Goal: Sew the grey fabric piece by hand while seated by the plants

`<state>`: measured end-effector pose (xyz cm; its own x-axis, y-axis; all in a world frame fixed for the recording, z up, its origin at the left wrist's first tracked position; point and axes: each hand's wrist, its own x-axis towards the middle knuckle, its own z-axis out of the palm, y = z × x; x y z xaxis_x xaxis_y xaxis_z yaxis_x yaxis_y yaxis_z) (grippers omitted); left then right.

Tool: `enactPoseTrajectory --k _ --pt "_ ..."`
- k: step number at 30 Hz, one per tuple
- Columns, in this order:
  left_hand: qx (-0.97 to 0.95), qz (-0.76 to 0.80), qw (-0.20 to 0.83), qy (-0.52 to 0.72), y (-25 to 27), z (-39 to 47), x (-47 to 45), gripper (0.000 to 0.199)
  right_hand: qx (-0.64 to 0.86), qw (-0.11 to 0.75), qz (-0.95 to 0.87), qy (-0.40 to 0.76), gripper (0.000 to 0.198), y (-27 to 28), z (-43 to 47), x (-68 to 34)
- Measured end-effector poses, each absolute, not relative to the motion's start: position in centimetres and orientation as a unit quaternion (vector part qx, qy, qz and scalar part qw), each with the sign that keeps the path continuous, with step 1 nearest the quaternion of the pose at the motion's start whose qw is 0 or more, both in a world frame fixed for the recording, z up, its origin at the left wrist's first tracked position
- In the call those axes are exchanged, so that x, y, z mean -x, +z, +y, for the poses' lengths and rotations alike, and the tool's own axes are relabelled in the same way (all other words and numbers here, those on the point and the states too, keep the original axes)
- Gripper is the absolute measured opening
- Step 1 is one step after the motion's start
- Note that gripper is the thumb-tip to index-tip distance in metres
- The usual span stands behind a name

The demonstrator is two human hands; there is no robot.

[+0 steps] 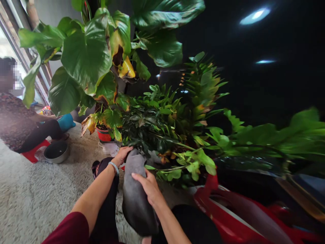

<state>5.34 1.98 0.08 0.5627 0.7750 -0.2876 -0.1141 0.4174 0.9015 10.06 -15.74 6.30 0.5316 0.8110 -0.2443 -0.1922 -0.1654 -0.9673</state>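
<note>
Between my knees hangs a long grey soft-looking piece (135,193), pale at its top and darker and rounder lower down; its exact kind is unclear. My left hand (123,155), with a pale bangle at the wrist, is closed at its upper left end, the fingertips partly hidden by leaves. On the right side, my right hand (149,188) grips the same piece, thumb flat on top and fingers out of sight beneath. Just beyond the hands grow dark leafy plants (142,118).
A large-leaved plant (86,57) stands in a red pot (103,135). At left, a person (20,115) sits on a red stool (35,151) near a grey basin (56,151). A red bag (228,210) lies at lower right, beneath a stretched-out green branch (269,134).
</note>
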Motion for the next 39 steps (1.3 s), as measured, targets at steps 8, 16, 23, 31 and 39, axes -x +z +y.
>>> enactPoseTrajectory --k 8,16,23,31,39 --pt "-0.45 0.377 0.764 0.27 0.0 2.2 -5.4 0.037 0.614 0.704 -0.177 0.309 0.041 9.0 -15.2 -13.5" --pt "-0.448 0.35 0.771 0.286 0.1 1.5 -5.2 0.04 0.632 0.622 -0.208 0.413 0.04 6.8 -16.2 -10.7" --pt "-0.46 0.355 0.755 0.304 0.5 1.4 -5.1 0.039 0.627 0.685 -0.166 0.332 0.041 9.1 -16.5 -12.1" --pt "-0.426 0.385 0.76 0.303 1.1 1.0 -5.2 0.03 0.628 0.652 -0.214 0.368 0.039 7.3 -15.4 -10.3" --pt "-0.441 0.379 0.762 0.283 0.7 1.4 -5.0 0.032 0.661 0.657 -0.169 0.32 0.042 8.0 -17.1 -11.2"
